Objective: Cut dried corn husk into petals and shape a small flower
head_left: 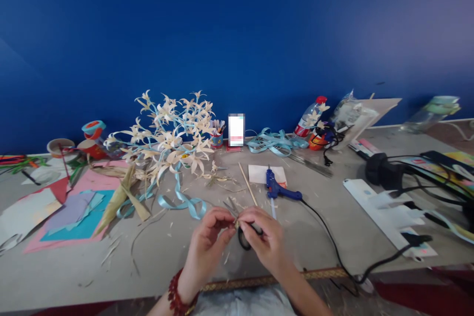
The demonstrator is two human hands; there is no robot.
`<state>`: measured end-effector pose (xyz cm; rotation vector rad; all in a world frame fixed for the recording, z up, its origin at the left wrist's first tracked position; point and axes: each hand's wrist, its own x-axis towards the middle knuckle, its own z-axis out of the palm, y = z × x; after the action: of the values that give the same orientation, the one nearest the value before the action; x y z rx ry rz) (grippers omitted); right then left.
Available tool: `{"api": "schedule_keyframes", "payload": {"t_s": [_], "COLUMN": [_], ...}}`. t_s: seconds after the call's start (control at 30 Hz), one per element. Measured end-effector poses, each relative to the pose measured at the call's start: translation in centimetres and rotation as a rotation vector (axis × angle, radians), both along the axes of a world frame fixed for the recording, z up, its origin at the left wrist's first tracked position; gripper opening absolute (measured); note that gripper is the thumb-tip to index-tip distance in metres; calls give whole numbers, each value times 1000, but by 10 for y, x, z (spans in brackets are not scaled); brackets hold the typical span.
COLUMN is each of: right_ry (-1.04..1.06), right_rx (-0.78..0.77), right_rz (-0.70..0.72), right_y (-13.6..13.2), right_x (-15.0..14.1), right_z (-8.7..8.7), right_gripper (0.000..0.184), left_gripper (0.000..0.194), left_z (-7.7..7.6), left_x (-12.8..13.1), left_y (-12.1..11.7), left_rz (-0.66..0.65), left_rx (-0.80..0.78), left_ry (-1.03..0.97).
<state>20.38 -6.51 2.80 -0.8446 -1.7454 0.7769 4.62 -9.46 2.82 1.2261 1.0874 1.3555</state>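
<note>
My left hand (215, 232) and my right hand (261, 232) meet fingertip to fingertip low in the middle of the head view. Both are closed in a pinch on a small pale piece (237, 224), too small and covered to make out its kind. Partly hidden by my hands is a pair of scissors (244, 242) with black handles, its blades pointing away from me. Beyond my right hand lies a blue glue gun (276, 187) with a glue stick in its rear. A thin wooden stick (247, 182) rests to its left.
A large spray of cream flowers (174, 133) with blue ribbon (185, 205) stands back left. Dried husks (120, 200) lie on coloured paper (74, 222). At right are a white power strip (388, 219) and the glue gun's black cord (326, 227). A bottle (309, 118) leans against the wall.
</note>
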Motion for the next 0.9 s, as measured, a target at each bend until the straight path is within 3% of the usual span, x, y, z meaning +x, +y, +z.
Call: {"api": "schedule_keyframes", "payload": {"t_s": [0.13,0.4,0.53,0.73,0.9], "right_ry": [0,-242,-303,-228,-209], "right_rx": [-4,178,216,164,150], "right_rz": [-4,-36,-29,2,21], "right_y": [-1,-1,-1,0,0], "right_x": [0,6,7,6,7], "right_z": [-1,-5,-4,-7,-10], "right_gripper": [17,12,13,12,12], "left_gripper": [8,16,18,16,11], "left_z": [-2,2,3,1,0], "left_x": [1,1,1,-1,-3], "left_y": [0,-1,-2,-4,-7], "left_rz": [21,58,80,74,19], "left_rx": [25,136,141,150,25], "left_ry": [90,321,308,297,153]}}
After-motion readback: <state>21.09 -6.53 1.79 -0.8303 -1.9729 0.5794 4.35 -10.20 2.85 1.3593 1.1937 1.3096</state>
